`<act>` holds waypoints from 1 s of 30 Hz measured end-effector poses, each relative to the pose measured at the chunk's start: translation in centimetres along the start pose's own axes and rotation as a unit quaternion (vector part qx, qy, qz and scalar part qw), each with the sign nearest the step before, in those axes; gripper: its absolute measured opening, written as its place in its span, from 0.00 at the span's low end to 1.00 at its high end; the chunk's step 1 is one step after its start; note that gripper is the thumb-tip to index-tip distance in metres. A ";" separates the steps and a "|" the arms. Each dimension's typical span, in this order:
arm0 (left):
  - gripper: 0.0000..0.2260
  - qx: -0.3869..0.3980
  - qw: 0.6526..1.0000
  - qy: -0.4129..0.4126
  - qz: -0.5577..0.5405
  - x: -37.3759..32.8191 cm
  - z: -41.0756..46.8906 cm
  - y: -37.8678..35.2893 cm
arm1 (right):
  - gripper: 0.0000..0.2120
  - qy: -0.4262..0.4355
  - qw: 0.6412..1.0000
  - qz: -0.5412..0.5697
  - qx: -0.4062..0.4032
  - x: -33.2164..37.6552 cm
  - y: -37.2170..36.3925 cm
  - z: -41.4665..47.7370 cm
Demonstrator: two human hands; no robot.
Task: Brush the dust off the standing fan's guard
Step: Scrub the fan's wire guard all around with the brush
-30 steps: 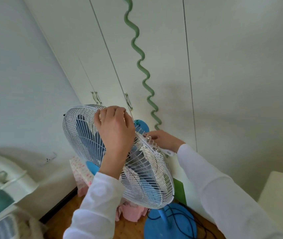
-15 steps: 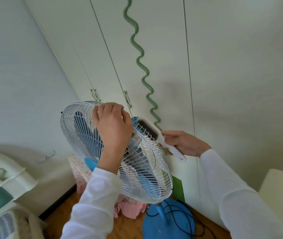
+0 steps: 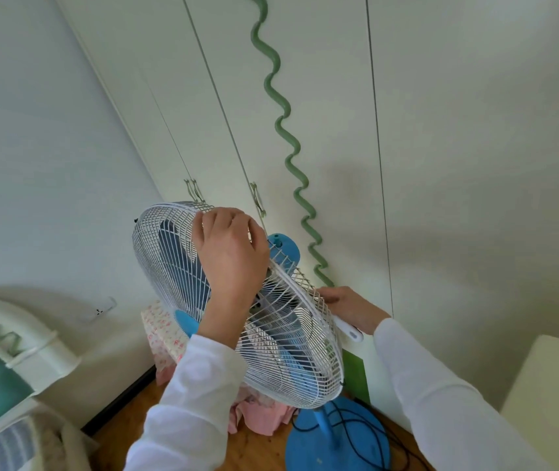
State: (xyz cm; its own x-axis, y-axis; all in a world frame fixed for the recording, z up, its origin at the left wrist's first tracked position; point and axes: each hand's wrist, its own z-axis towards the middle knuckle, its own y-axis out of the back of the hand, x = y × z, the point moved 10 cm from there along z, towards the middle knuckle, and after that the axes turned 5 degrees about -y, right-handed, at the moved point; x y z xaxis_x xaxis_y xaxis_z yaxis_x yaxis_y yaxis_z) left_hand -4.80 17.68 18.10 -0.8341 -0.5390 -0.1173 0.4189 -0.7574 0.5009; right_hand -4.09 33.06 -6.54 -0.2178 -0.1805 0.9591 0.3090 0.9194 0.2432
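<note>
A blue standing fan with a white wire guard (image 3: pixel 281 351) stands in front of white wardrobe doors, its head tilted. My left hand (image 3: pixel 232 256) grips the top of the guard's front, fingers curled over the wires. Behind the guard's right rim, my right hand (image 3: pixel 349 309) holds a white brush (image 3: pixel 349 329). Only the handle's end shows below the rim; the bristle head is hidden behind the guard. The blue motor housing (image 3: pixel 283 248) sticks out at the back.
The fan's round blue base (image 3: pixel 339 440) sits on the wooden floor with a black cord (image 3: pixel 346 433) looped over it. Pink and floral cloth (image 3: pixel 166 338) lies behind the fan. A white bed headboard (image 3: pixel 16 348) is at the left, a cream cushion (image 3: pixel 550 392) at the right.
My right hand pulled the brush out to the right so its bristles showed, then moved back down behind the guard's rim. My left hand kept its grip on the guard.
</note>
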 end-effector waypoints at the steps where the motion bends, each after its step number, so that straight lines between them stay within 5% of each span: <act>1: 0.08 0.000 1.000 -0.003 -0.004 -0.1 0.0 0.1 | 0.15 0.013 1.000 0.001 -0.012 0.3 0.4 -0.3; 10: 0.08 0.029 0.994 -0.102 -0.005 -3.3 -0.4 -0.7 | 0.17 0.001 0.982 0.188 -0.008 -2.6 5.2 -2.2; 14: 0.10 0.037 0.995 -0.093 0.016 -3.1 -0.3 -1.2 | 0.16 -0.014 0.962 0.250 0.105 -1.7 3.8 -2.8; 21: 0.11 0.030 0.995 -0.086 0.029 -2.6 -0.5 -1.1 | 0.19 -0.065 0.966 0.238 0.081 -4.0 1.0 -1.4; 30: 0.10 0.053 0.987 -0.151 0.028 -5.3 -1.9 -1.5 | 0.18 -0.088 0.992 0.075 -0.047 -5.5 0.5 -2.2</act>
State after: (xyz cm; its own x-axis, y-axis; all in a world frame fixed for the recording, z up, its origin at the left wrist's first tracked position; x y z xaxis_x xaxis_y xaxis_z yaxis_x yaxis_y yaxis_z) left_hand -0.34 20.93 16.36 -0.8863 -0.4324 0.1660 0.4411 -0.6785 0.5874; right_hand -0.71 33.79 -11.36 -0.3185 0.0273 0.9475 0.4340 0.8929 0.1201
